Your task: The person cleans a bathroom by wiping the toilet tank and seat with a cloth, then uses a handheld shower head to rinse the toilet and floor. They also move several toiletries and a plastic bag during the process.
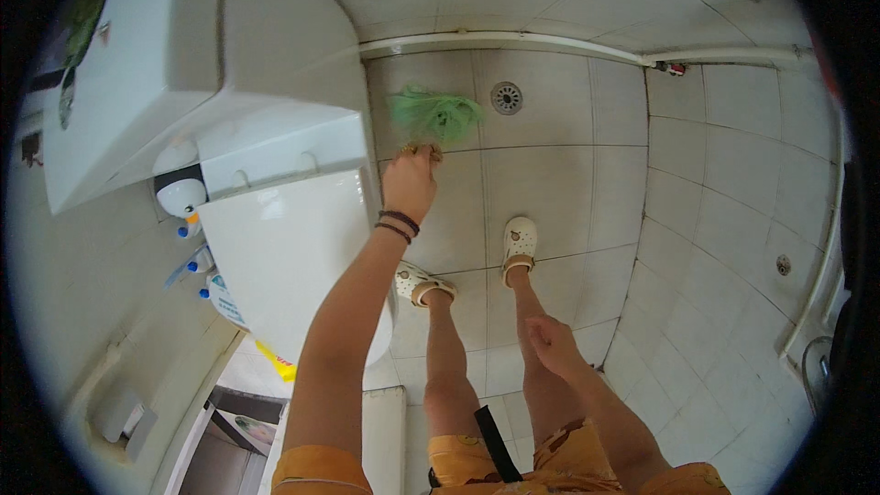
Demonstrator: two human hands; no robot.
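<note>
My left hand (411, 182), with two dark bands at the wrist, reaches forward past the toilet's side. Its fingers are closed around a small yellowish-brown object (432, 149), mostly hidden by the hand. Just beyond the fingertips is a green, sheer, crumpled bundle (440, 115), like mesh or thin plastic film. I cannot tell whether it is joined to what the hand holds. A round metal floor drain (507, 98) is set in the tiles to the right of the bundle. My right hand (553, 344) hangs in front of my right leg, fingers curled, with nothing visible in it.
A white toilet with its lid (289, 254) down stands at my left, below a white basin (185, 34). Bottles with blue caps (199, 265) stand behind it. A white pipe (509, 36) runs along the far wall. My feet wear cream clogs (520, 239) on the tiled floor.
</note>
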